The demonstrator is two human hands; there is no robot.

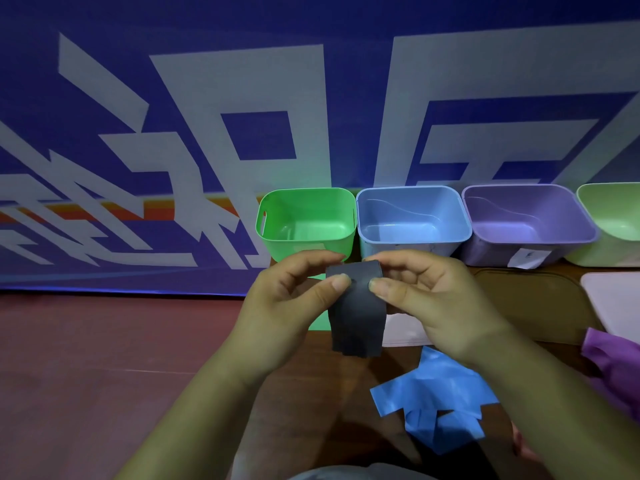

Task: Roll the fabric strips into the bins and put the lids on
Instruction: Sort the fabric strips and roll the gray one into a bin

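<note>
— Now, hands first: what have they got?
— Both are on one dark grey fabric strip (358, 320), held in the air above the brown wooden desk (311, 393). The left hand (294, 292) pinches its upper left, thumb in front, fingers curled behind. The right hand (426, 296) pinches the upper right the same way. The strip's top curls over into a loop between them. The loose end hangs straight down, ragged at the bottom.
— Bins?
— Four open plastic ones in a row at the desk's far side, close together. Left to right: bright green bin (308, 220) with a slot handle, light blue bin (412, 216), purple bin (526, 216) with a white label (526, 258) on its front wall, pale green bin (613, 216) cut by the frame. The grey strip is in front of the green and blue ones, inside neither.
— Other fabric?
— A pile of blue fabric strips (433, 393) lies on the desk under the right wrist. Bunched purple fabric (613, 362) is at the right edge, partly out of frame.
— Lids?
— A flat brown lid with rounded corners (533, 303) lies in front of the purple bin, with a pale lid (613, 299) beside it. A white lid (405, 329) and a sliver of a green lid (318, 322) sit behind the hands, mostly hidden. A blue-and-white printed banner (207, 133) hangs behind.
</note>
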